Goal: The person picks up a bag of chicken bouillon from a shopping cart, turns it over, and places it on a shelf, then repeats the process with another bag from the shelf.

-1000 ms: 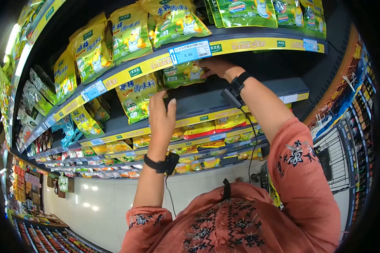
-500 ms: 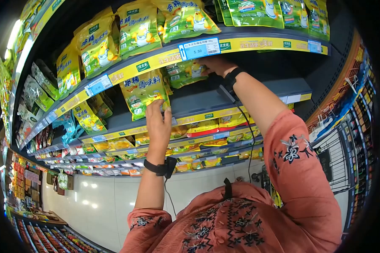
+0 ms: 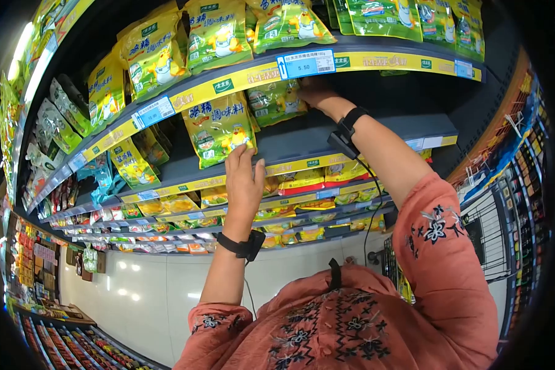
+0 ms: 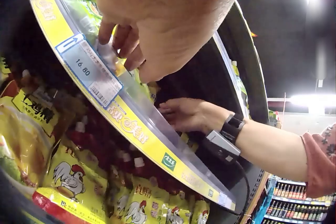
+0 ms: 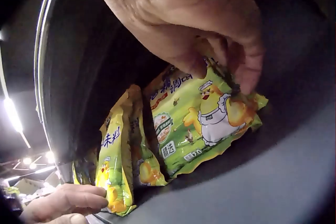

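Note:
Two yellow-green seasoning bags stand close together on the dark shelf under the price rail. The front seasoning bag [image 3: 219, 126] leans upright near the shelf lip, and the fingers of my left hand [image 3: 243, 185] rest against its lower right corner. My right hand [image 5: 210, 29] reaches in below the rail and pinches the upper side edge of the rear seasoning bag [image 5: 194, 124] between thumb and fingers. That bag, printed with a chicken in a white apron, tilts back on the shelf. In the head view the rail covers its top and part of my right hand.
Above, a price rail [image 3: 253, 77] with a blue price tag [image 3: 305, 64] runs across, and more seasoning bags [image 3: 216, 37] stand on that upper shelf. Lower shelves hold rows of yellow packets [image 3: 299, 183]. At the right is a wire cart [image 3: 487, 234].
My left hand has come from beside the front bag onto its lower right corner. My right hand stays at the rear bag, more of which shows as the head view shifts.

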The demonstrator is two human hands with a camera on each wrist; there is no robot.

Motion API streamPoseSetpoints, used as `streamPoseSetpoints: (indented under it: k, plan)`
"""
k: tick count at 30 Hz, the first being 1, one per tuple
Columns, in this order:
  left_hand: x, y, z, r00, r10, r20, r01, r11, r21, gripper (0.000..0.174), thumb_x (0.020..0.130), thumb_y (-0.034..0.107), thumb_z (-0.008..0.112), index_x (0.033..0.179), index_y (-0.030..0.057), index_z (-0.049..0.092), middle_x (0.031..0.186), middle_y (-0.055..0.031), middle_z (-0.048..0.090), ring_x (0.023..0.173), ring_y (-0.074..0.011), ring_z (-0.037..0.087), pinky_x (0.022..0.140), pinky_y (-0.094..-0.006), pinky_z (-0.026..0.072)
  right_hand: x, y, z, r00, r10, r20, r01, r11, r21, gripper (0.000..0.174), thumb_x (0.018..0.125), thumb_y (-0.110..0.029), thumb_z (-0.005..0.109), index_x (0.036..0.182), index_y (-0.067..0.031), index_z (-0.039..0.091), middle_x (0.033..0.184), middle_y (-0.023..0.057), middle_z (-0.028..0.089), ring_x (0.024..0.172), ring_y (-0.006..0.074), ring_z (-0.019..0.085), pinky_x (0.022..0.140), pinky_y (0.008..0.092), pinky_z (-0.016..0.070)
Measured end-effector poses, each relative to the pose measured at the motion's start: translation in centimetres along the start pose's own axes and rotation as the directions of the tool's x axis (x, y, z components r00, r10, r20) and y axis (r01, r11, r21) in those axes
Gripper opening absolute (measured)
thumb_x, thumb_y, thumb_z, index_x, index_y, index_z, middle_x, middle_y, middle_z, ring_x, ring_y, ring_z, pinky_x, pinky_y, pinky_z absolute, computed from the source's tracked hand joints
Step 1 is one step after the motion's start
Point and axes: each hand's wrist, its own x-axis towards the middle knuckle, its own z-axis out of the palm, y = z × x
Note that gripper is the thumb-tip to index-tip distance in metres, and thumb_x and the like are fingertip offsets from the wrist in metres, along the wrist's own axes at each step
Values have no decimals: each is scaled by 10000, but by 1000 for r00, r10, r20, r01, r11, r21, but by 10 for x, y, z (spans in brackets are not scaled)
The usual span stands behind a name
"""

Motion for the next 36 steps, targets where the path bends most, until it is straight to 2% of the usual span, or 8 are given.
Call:
streamPoseSetpoints:
  k: [3, 9, 14, 17, 20, 23, 27, 36]
  plan:
    - [0, 0, 2, 1000, 27, 13, -27, 998, 60, 333, 904, 109, 670, 1191, -47, 605, 1288, -238, 544, 1210, -405, 517, 1042, -456, 423, -11, -2, -2, 993, -115, -23, 109, 976, -191, 297, 816, -108, 634, 1094, -7, 663, 1006, 162, 672, 963, 254, 656, 820, 392, 534]
    - [-7, 19, -8, 999, 52, -1, -52, 996, -74, 286, 934, 95, 629, 1192, -25, 600, 1220, -224, 585, 1150, -382, 561, 1005, -433, 443, -69, -24, -23, 998, -9, 60, -14, 929, 369, 225, 857, -85, 624, 1069, -26, 669, 994, 55, 667, 882, 180, 631, 772, 307, 510]
    - [-55, 58, -14, 990, 29, 135, 18, 943, -333, 277, 933, 120, 635, 1175, -9, 604, 1141, -215, 626, 1041, -384, 608, 896, -441, 490, -199, -50, -43, 911, -174, 373, -201, 602, 773, 313, 1009, -250, 566, 1214, -14, 578, 1102, 113, 667, 944, 170, 676, 773, 290, 567]
    - [-95, 78, 0, 864, -7, 504, 271, 850, -452, 295, 949, 187, 624, 1172, -5, 602, 1076, -208, 649, 957, -369, 646, 821, -442, 507, -281, -35, -48, 800, -179, 573, -370, 604, 706, 330, 1025, -272, 560, 1232, -16, 579, 1097, 104, 688, 948, 178, 687, 775, 301, 567]
    - [-130, 72, 30, 499, 170, 850, 331, 869, -368, 378, 954, 288, 624, 1192, -4, 595, 1047, -216, 674, 934, -360, 671, 801, -431, 518, -351, 1, -43, 800, 31, 599, -488, 613, 621, 331, 1028, -265, 557, 1243, -14, 586, 1064, 93, 701, 926, 177, 687, 769, 306, 562]
    - [-147, 79, 39, 285, 267, 921, 332, 874, -356, 477, 979, 362, 597, 1287, -2, 567, 1118, -219, 681, 1028, -334, 670, 843, -392, 519, -407, 45, -40, 834, 221, 505, -541, 508, 671, 369, 1004, -319, 585, 1227, -24, 585, 1072, 113, 687, 917, 187, 691, 748, 314, 565]
    - [-154, 99, 49, 326, 285, 901, 355, 847, -396, 509, 976, 398, 597, 1304, 10, 563, 1096, -209, 688, 1014, -338, 672, 839, -402, 526, -456, 72, -53, 808, 401, 431, -575, 383, 723, 348, 1001, -278, 591, 1225, -12, 582, 1059, 124, 686, 890, 202, 689, 761, 329, 566]
    - [-159, 184, 88, 155, 315, 936, 356, 866, -351, 533, 978, 414, 586, 1317, 8, 526, 1142, -211, 670, 1048, -360, 653, 876, -398, 515, -515, 127, -101, 718, 581, 383, -600, 237, 764, 314, 1000, -242, 583, 1209, -7, 587, 1051, 145, 693, 872, 216, 695, 768, 340, 567]
